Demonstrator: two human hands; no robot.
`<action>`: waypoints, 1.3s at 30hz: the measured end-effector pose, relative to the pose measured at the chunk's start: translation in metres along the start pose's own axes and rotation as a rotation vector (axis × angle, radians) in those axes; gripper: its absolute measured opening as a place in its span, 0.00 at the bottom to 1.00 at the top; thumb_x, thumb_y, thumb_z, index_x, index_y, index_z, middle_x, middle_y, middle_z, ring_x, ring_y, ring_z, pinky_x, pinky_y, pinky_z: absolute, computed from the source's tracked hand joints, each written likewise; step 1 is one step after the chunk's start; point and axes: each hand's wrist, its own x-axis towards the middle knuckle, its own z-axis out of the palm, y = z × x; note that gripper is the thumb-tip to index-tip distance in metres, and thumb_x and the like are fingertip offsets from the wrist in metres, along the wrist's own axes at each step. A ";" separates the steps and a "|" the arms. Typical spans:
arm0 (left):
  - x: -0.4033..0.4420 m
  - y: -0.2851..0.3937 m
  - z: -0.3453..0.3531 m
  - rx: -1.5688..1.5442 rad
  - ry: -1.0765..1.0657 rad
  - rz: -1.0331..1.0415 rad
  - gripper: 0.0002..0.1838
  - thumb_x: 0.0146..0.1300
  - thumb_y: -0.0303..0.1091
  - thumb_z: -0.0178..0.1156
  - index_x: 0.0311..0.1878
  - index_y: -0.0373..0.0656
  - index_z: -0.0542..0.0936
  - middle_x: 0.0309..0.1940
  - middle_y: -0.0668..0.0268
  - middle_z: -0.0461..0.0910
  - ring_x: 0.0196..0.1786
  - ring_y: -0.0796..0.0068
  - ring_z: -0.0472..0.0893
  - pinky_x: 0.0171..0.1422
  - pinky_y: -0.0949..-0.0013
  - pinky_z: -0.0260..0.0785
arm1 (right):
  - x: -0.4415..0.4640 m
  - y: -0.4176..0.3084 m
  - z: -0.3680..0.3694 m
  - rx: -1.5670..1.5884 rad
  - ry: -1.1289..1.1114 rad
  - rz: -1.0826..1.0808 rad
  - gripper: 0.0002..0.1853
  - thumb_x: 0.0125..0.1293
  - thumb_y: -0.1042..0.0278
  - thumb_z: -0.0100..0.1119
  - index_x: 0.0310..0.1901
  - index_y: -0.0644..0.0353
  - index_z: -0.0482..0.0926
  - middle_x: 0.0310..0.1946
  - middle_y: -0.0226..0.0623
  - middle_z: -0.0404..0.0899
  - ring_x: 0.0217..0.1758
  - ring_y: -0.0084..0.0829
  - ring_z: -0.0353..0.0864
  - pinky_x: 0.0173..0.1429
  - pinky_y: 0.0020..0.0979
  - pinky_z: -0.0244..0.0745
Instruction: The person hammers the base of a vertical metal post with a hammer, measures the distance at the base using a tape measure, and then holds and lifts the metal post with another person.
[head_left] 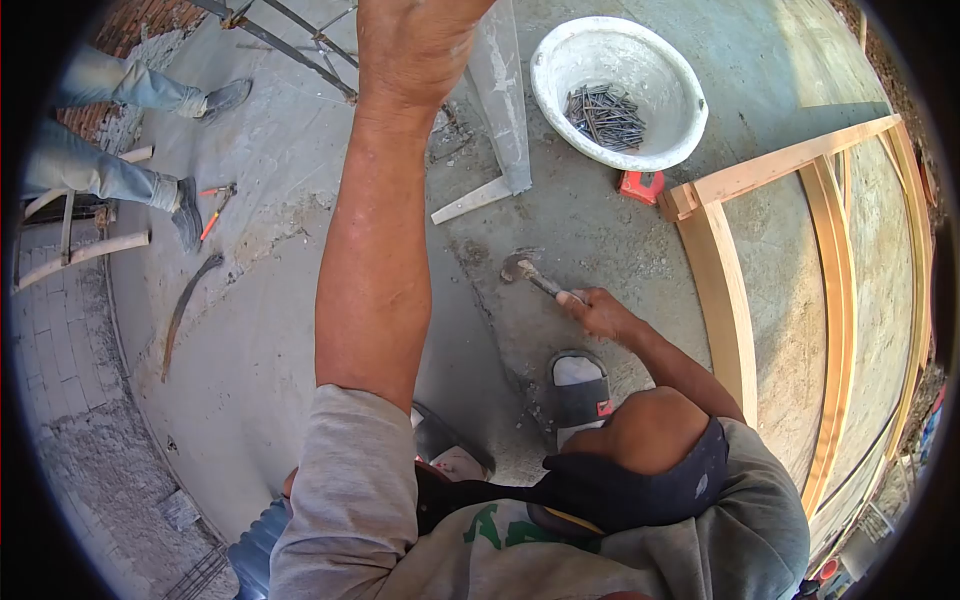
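My right hand (592, 312) is wrapped round the handle of a hammer (540, 279), whose head is low over the concrete floor in front of my right sandal. My left arm reaches up across the view; my left hand (415, 45) is at the top edge, its fingers cut off by the frame, so what it holds is hidden. Beside it stands a grey, tapering board (497, 95), with a short wooden piece (470, 200) at its foot. A white basin (665, 75) of nails (605, 117) sits at the upper right, a red tape measure (641, 186) against it.
A wooden frame (735, 300) with curved members lies on the right. At the upper left stands another person, with jeans and shoes (228, 98) showing, near a tool with orange handles (213, 215). Metal bars (290, 50) cross the top, and a curved strip (183, 305) lies left.
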 end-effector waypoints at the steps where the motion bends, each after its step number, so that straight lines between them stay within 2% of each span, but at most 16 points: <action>1: 0.000 0.002 -0.001 -0.030 -0.027 -0.012 0.24 0.58 0.34 0.72 0.55 0.37 0.74 0.39 0.68 0.78 0.35 0.79 0.79 0.43 0.74 0.73 | -0.010 0.000 -0.006 0.083 -0.070 0.138 0.35 0.74 0.36 0.42 0.45 0.68 0.82 0.38 0.58 0.83 0.48 0.57 0.83 0.54 0.50 0.76; 2: -0.001 0.002 -0.004 -0.067 -0.053 -0.026 0.24 0.58 0.34 0.72 0.55 0.38 0.74 0.38 0.68 0.78 0.35 0.79 0.79 0.43 0.74 0.73 | -0.011 0.006 -0.009 -0.094 0.017 0.089 0.33 0.73 0.38 0.44 0.44 0.67 0.82 0.38 0.56 0.84 0.48 0.57 0.83 0.53 0.49 0.77; 4: 0.001 0.001 0.001 0.074 0.045 -0.078 0.23 0.58 0.34 0.71 0.54 0.40 0.75 0.37 0.68 0.78 0.34 0.78 0.79 0.41 0.74 0.73 | -0.007 0.015 -0.013 -0.459 0.180 -0.006 0.30 0.72 0.40 0.49 0.44 0.66 0.82 0.37 0.52 0.84 0.48 0.55 0.83 0.51 0.48 0.77; 7: 0.006 -0.010 -0.007 0.105 -0.003 0.017 0.22 0.58 0.35 0.71 0.53 0.40 0.75 0.36 0.68 0.78 0.33 0.78 0.79 0.40 0.74 0.73 | -0.008 0.005 -0.025 -0.373 0.533 -0.149 0.24 0.68 0.46 0.57 0.46 0.63 0.82 0.41 0.49 0.84 0.49 0.53 0.83 0.51 0.50 0.78; 9: 0.003 -0.011 -0.007 0.126 0.015 -0.010 0.22 0.58 0.35 0.71 0.53 0.40 0.75 0.35 0.68 0.78 0.34 0.78 0.79 0.40 0.74 0.72 | -0.005 -0.011 -0.044 -0.423 0.793 -0.208 0.22 0.65 0.51 0.61 0.50 0.63 0.80 0.49 0.51 0.81 0.54 0.51 0.80 0.56 0.48 0.75; 11: 0.000 -0.006 -0.006 0.154 0.013 -0.066 0.22 0.58 0.35 0.71 0.52 0.40 0.75 0.35 0.68 0.78 0.35 0.78 0.79 0.40 0.74 0.72 | 0.006 -0.028 -0.085 -0.694 0.894 -0.283 0.23 0.64 0.55 0.62 0.54 0.64 0.78 0.56 0.52 0.77 0.60 0.50 0.75 0.64 0.48 0.70; 13: -0.002 0.005 -0.001 0.186 -0.008 -0.145 0.21 0.58 0.35 0.71 0.52 0.40 0.75 0.34 0.68 0.78 0.35 0.78 0.79 0.41 0.74 0.72 | 0.030 -0.025 -0.107 -0.958 1.006 -0.170 0.24 0.63 0.58 0.61 0.57 0.64 0.75 0.59 0.48 0.75 0.68 0.47 0.70 0.65 0.47 0.68; 16: 0.002 -0.002 -0.006 0.161 -0.008 -0.118 0.21 0.59 0.35 0.71 0.52 0.40 0.75 0.34 0.68 0.78 0.36 0.77 0.79 0.42 0.73 0.72 | 0.053 -0.020 -0.140 -1.072 0.850 0.089 0.27 0.66 0.60 0.56 0.64 0.65 0.72 0.63 0.50 0.74 0.66 0.49 0.72 0.68 0.54 0.62; 19: 0.002 -0.009 -0.014 0.140 -0.020 -0.039 0.22 0.58 0.35 0.71 0.52 0.40 0.74 0.34 0.67 0.79 0.36 0.76 0.80 0.43 0.72 0.73 | 0.054 -0.040 -0.151 -0.874 0.593 0.235 0.28 0.69 0.61 0.52 0.68 0.64 0.69 0.65 0.49 0.73 0.68 0.48 0.72 0.68 0.53 0.62; 22: -0.007 0.007 -0.015 0.108 -0.086 -0.102 0.23 0.57 0.35 0.72 0.52 0.40 0.74 0.35 0.68 0.79 0.38 0.76 0.80 0.44 0.72 0.72 | 0.068 -0.031 -0.143 -0.962 0.678 0.264 0.25 0.71 0.62 0.50 0.67 0.62 0.71 0.64 0.47 0.75 0.67 0.47 0.73 0.65 0.52 0.63; 25: -0.008 -0.005 -0.019 0.097 -0.048 -0.060 0.24 0.57 0.35 0.72 0.53 0.39 0.74 0.35 0.68 0.78 0.38 0.76 0.79 0.45 0.72 0.72 | 0.074 -0.024 -0.145 -1.033 0.645 0.278 0.24 0.72 0.61 0.50 0.66 0.60 0.72 0.63 0.45 0.76 0.67 0.45 0.74 0.63 0.52 0.65; 28: -0.013 0.006 -0.010 0.115 -0.046 -0.110 0.23 0.57 0.34 0.72 0.53 0.39 0.74 0.35 0.68 0.78 0.39 0.77 0.79 0.44 0.72 0.71 | 0.084 -0.016 -0.145 -0.989 0.747 0.267 0.22 0.66 0.63 0.57 0.62 0.51 0.76 0.62 0.41 0.77 0.66 0.41 0.76 0.64 0.44 0.67; 31: -0.011 0.005 -0.005 0.186 0.054 -0.148 0.23 0.57 0.33 0.72 0.53 0.39 0.74 0.35 0.68 0.78 0.38 0.78 0.79 0.44 0.73 0.71 | 0.080 -0.021 -0.148 -1.016 0.591 0.307 0.24 0.65 0.61 0.57 0.63 0.52 0.74 0.63 0.42 0.77 0.67 0.40 0.75 0.65 0.45 0.67; 34: -0.016 0.004 -0.018 0.054 -0.032 -0.128 0.23 0.58 0.33 0.71 0.54 0.39 0.74 0.35 0.68 0.78 0.38 0.78 0.78 0.45 0.73 0.71 | 0.064 -0.027 -0.149 -0.973 0.615 0.221 0.29 0.62 0.60 0.60 0.66 0.54 0.70 0.66 0.45 0.73 0.71 0.41 0.70 0.68 0.46 0.65; 37: -0.019 0.012 -0.015 0.130 -0.028 -0.063 0.23 0.59 0.33 0.70 0.55 0.39 0.74 0.35 0.68 0.78 0.38 0.77 0.78 0.45 0.72 0.71 | 0.070 0.001 -0.145 -1.096 0.725 -0.065 0.28 0.62 0.58 0.61 0.62 0.60 0.73 0.59 0.46 0.76 0.64 0.41 0.73 0.63 0.46 0.64; 39: -0.017 0.001 -0.020 0.140 -0.029 -0.061 0.23 0.59 0.33 0.70 0.55 0.39 0.74 0.36 0.68 0.79 0.39 0.76 0.79 0.45 0.72 0.71 | 0.063 0.002 -0.131 -1.071 0.836 -0.145 0.32 0.56 0.56 0.66 0.62 0.61 0.73 0.58 0.47 0.76 0.63 0.42 0.73 0.63 0.44 0.64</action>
